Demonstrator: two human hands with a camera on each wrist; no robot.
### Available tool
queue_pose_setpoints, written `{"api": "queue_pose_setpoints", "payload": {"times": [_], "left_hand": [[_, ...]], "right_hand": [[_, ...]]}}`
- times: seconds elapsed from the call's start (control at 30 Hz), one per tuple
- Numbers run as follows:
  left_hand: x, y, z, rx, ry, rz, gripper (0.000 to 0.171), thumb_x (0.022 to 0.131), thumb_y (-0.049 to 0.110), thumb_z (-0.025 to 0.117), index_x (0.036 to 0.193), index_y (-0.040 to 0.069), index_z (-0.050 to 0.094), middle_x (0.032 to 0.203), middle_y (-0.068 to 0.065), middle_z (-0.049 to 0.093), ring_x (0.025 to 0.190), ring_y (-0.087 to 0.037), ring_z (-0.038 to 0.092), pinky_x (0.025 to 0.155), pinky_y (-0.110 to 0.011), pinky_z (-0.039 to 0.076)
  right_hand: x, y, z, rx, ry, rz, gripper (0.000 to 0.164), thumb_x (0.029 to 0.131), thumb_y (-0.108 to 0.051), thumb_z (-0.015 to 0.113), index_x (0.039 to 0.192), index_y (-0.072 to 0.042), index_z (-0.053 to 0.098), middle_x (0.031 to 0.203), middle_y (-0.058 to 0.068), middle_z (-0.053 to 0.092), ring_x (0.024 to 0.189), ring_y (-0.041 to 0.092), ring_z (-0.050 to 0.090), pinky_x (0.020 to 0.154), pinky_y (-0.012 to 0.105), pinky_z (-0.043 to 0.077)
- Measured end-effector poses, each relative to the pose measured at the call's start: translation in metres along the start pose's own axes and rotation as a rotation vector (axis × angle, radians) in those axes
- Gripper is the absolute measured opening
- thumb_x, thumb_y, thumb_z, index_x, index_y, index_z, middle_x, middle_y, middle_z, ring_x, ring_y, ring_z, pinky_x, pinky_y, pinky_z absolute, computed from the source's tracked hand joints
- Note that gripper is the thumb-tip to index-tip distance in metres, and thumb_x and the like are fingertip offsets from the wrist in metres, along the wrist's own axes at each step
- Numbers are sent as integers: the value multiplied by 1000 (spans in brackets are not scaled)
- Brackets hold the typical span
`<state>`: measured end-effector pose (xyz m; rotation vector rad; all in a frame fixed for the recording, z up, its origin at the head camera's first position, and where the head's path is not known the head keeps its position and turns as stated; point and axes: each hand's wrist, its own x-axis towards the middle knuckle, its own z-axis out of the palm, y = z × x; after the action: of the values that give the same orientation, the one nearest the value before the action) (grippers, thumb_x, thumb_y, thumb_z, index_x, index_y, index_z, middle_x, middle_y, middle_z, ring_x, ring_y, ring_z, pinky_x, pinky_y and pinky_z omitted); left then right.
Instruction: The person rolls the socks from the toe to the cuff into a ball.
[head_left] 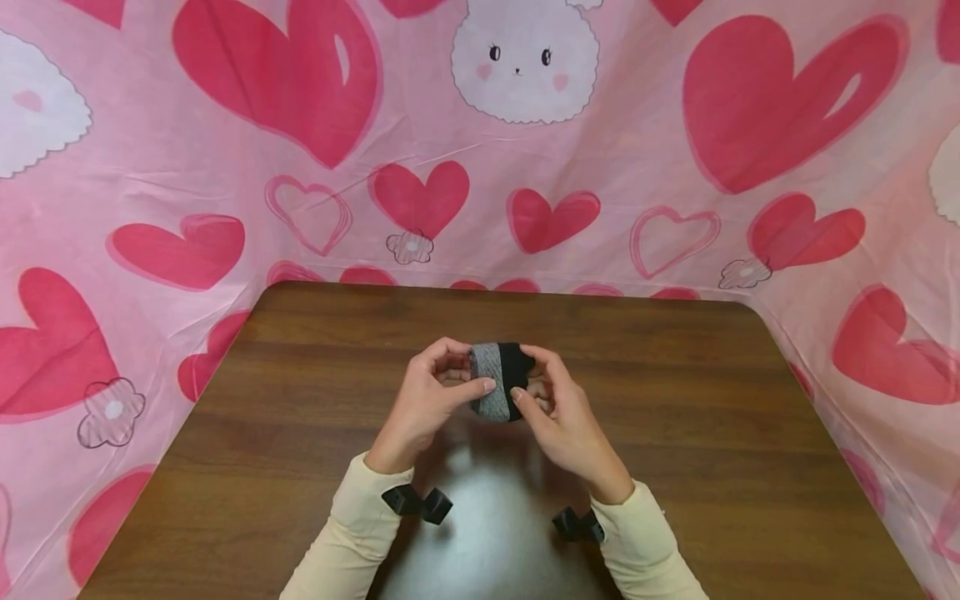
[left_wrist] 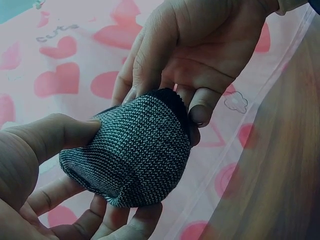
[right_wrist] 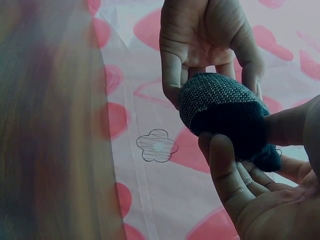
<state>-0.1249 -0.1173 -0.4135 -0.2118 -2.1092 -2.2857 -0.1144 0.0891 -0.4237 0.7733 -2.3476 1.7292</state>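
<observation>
A balled-up sock, knitted in speckled grey on one half and plain black on the other, is held up between both hands above the table. My left hand pinches its grey end, thumb on the near face and fingers behind. The black end is gripped by my right hand, its thumb on the near face. In the left wrist view the grey knit of the sock fills the middle, with a dark edge near the right hand. A loose black flap hangs by the right fingers in the right wrist view.
Beneath the hands lies a brown wood-grain table, with a bright glare patch near its front. A pink curtain printed with hearts and flowers surrounds it at the back and sides. Small black cameras sit on both wrists.
</observation>
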Motion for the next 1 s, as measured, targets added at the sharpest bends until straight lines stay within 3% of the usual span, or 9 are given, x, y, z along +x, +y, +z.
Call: {"api": "queue_pose_setpoints", "payload": {"times": [0.77,1.0], "left_hand": [[0,-6,0,7,2,-21,41,76,-4,83,111,2,65,101,-16,65,87,-28,62,71,-31,54],[0,-7,0,1,8,-44,40,76,-5,83,111,1,65,100,-16,65,86,-27,63,69,-30,54]], "right_hand": [[-1,-3,0,-18,-14,29,56,94,4,64,144,-9,42,100,12,58,68,20,54,54,26,46],[-2,4,1,-21,-21,42,55,95,1,65,143,-14,43,99,9,58,68,18,55,54,27,47]]}}
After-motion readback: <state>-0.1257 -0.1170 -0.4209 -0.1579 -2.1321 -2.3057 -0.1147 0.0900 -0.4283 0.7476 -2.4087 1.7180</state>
